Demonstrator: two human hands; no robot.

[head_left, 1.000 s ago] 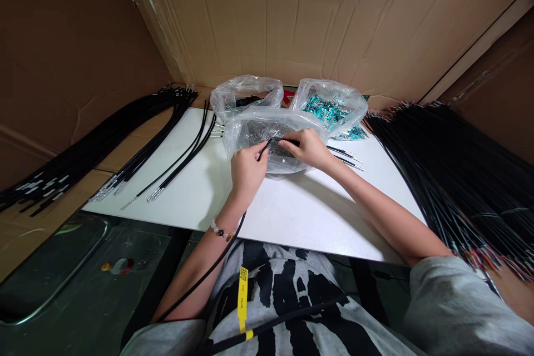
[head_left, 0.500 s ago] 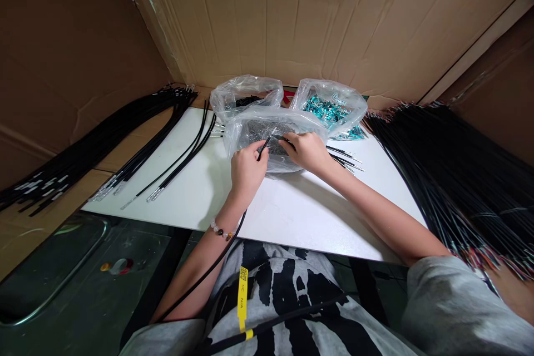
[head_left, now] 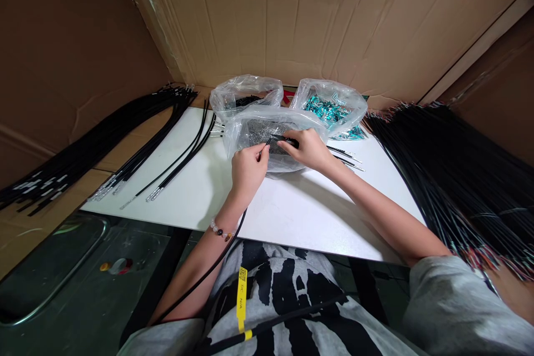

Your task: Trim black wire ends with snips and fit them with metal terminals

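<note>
My left hand pinches a black cable close to its end, which points up over the front plastic bag. The rest of the cable runs down along my left forearm. In my right hand are slim black tweezers, closed in by thumb and fingers, with their tip pointing left. The tweezer tip is right at the cable end; whether they touch is too small to tell. Beneath both hands, the bag's opening shows a mass of tiny grey pieces.
Behind stand a clear bag with black parts and one with teal pieces. Black cables lie in bundles at left and right. Several short cables rest on the white table; cardboard walls surround it.
My right hand has shifted slightly and the tweezers show more of their length now. The cable end has dipped a little in my left hand.
</note>
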